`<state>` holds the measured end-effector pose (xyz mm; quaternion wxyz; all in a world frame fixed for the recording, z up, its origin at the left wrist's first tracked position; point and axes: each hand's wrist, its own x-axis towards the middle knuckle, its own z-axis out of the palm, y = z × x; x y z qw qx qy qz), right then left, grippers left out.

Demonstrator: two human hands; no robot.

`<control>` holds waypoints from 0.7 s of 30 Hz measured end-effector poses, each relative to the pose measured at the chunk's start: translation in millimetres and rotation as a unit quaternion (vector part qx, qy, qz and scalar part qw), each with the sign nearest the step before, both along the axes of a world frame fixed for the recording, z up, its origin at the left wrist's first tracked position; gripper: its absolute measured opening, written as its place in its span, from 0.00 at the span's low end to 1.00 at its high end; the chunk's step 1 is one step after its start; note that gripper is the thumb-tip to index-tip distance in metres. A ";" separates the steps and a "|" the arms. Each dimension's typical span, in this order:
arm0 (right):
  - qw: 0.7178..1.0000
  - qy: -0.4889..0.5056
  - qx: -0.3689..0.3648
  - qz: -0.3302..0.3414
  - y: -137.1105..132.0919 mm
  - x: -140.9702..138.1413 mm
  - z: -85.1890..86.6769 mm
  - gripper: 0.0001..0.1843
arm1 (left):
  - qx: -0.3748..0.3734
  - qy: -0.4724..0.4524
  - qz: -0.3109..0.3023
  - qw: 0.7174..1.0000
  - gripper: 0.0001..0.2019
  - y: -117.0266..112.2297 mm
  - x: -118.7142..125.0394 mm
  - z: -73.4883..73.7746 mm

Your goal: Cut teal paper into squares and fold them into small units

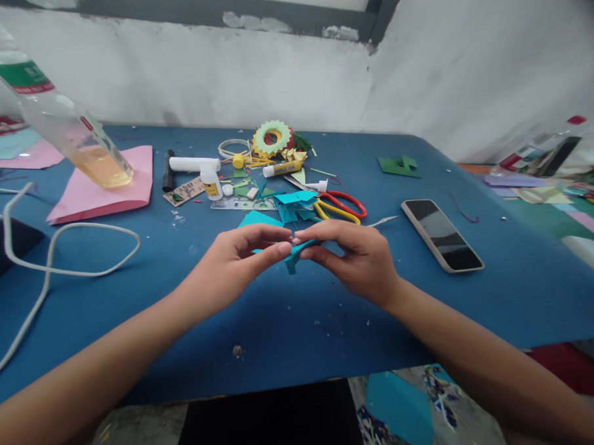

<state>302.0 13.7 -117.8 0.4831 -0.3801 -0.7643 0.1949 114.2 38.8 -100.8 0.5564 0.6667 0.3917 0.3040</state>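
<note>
Between my two hands is a small folded piece of teal paper (293, 259), held just above the blue tabletop. My left hand (232, 255) pinches its left side between thumb and fingers. From the other side, my right hand (355, 254) grips it in the same way, and the fingertips of both hands nearly meet. Part of the paper is hidden by the fingers. Right behind lie more teal paper pieces (296, 197) and scissors (343, 207) with red and yellow handles. A clear ruler (244, 204) lies partly under the scraps.
A phone (442, 234) lies to the right. At left stand a bottle (94, 152) on pink paper (137, 167) and a looping white cable (50, 269). Toward the back are a glue stick (282, 169), a small glue bottle (210, 183) and a scalloped paper ring (261, 140).
</note>
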 end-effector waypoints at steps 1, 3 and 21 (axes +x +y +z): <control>1.000 0.011 -0.013 0.008 -0.1 -0.4 -0.2 0.09 | -0.034 -0.014 -0.017 0.999 0.12 1.4 -0.1 -1.2; 0.997 0.039 -0.062 0.016 -0.5 -1.2 -0.2 0.10 | -0.083 -0.035 -0.030 0.995 0.11 3.4 -0.5 -3.2; 0.959 0.113 -0.261 0.018 1.3 -4.2 2.5 0.13 | -0.085 -0.064 0.036 0.994 0.12 4.9 1.0 -3.8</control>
